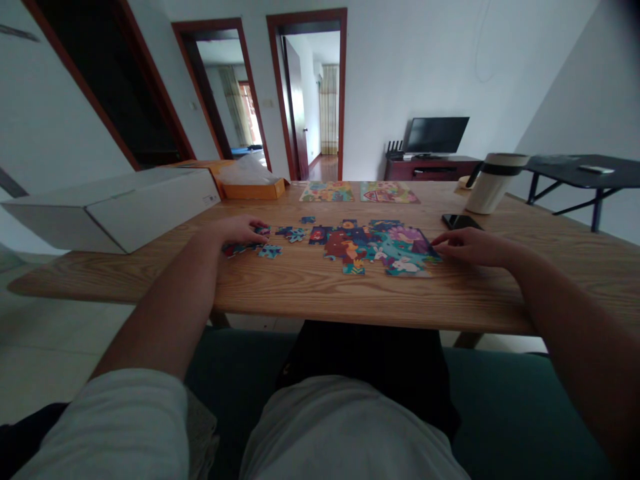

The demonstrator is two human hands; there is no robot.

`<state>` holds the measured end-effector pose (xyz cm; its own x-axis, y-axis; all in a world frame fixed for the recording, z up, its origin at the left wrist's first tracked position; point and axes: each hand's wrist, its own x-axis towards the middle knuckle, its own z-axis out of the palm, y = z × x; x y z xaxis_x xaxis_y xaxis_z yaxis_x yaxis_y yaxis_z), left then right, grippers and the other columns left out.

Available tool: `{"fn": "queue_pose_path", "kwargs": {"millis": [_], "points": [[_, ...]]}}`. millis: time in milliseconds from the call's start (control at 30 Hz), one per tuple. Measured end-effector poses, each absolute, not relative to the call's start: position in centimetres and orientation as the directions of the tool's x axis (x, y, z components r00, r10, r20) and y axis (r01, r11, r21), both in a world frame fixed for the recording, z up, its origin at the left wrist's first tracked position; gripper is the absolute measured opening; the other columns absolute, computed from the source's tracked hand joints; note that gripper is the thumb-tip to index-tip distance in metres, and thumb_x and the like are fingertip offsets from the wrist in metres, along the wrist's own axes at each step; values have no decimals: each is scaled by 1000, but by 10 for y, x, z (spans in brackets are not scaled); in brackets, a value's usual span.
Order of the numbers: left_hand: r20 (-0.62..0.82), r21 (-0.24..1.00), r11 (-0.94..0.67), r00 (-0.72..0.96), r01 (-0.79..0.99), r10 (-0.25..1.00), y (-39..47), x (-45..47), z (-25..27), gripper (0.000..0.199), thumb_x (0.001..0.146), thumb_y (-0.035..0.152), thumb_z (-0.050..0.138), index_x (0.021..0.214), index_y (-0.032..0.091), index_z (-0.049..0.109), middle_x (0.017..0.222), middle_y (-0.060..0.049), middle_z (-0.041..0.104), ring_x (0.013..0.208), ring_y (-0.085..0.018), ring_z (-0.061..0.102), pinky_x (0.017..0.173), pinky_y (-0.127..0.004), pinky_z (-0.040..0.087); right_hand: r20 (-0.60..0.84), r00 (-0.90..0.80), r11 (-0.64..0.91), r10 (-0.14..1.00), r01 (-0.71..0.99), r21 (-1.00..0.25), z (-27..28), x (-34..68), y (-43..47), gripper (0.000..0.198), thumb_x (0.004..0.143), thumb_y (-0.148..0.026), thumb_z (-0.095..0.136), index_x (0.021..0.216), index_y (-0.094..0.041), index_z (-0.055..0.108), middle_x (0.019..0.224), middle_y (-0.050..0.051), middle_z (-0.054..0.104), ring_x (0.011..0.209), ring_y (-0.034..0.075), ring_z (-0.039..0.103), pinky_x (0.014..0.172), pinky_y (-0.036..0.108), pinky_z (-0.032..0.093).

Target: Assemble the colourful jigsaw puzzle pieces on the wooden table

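Note:
A partly joined jigsaw puzzle (395, 248) lies on the wooden table in front of me, its picture showing white rabbits and other animals in bright colours. My right hand (463, 245) rests at its right edge, fingers stretched out and touching or very near the border. To the left, my left hand (241, 231) is over a group of loose puzzle pieces (271, 251), fingertips reaching down among them. Its fingers look apart, and the palm hides some pieces. A few more loose puzzle pieces (296, 235) lie between that hand and the joined part.
A long white box (150, 210) and an orange open box (255, 191) stand at the left. Two picture sheets (327, 192) lie at the table's far edge. A black phone (460, 221) and a lidded cream mug (493, 187) are beyond my right hand.

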<state>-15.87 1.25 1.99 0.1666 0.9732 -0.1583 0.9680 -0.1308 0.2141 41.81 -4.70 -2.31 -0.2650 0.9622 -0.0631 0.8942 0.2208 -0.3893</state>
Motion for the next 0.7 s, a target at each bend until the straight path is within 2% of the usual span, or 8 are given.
{"fn": "queue_pose_path", "kwargs": {"millis": [167,267,400,533,600,700], "points": [[-161,236,-133,174,963,971,15,-157,16,87,65,61,72,141,19,62,139,-11,65,118,-27,65,95,-28,49,-62,-268,223,961,892,-392,-22,417,-48,55,82,-63,57,114,-23,77,95,12,77,84,33,70,79,45,53],[-149,223,-139,175,965,973,13,-151,17,86,71,65,67,143,19,60,142,-11,63,119,-28,64,93,-28,50,-73,-267,220,961,895,-388,-20,415,-50,55,84,-61,56,116,-21,76,95,13,77,85,33,70,80,45,53],[-73,194,-160,177,968,982,11,-141,18,76,81,67,56,143,23,60,142,-8,63,120,-28,64,92,-29,51,-80,-271,223,959,900,-374,-20,416,-49,57,86,-60,53,120,-19,74,100,14,76,88,33,70,81,44,52],[3,141,-125,126,982,992,7,-132,21,64,89,56,54,144,25,60,141,-7,64,121,-28,63,98,-30,48,-77,-271,224,959,899,-377,-23,420,-46,59,85,-61,54,121,-20,74,103,14,76,91,33,70,83,44,53],[31,109,-163,161,981,987,6,-122,19,66,91,57,53,148,24,55,149,-9,58,129,-30,58,106,-35,44,-80,-271,222,959,897,-382,-23,420,-46,57,84,-62,56,119,-21,75,102,13,76,90,33,70,83,44,53],[2,77,-314,314,946,949,5,-99,13,77,91,64,53,156,24,44,158,-12,47,139,-32,49,114,-41,37,-80,-263,216,961,903,-372,-22,418,-47,54,82,-61,58,116,-23,77,98,12,77,85,33,71,79,44,54]]}}
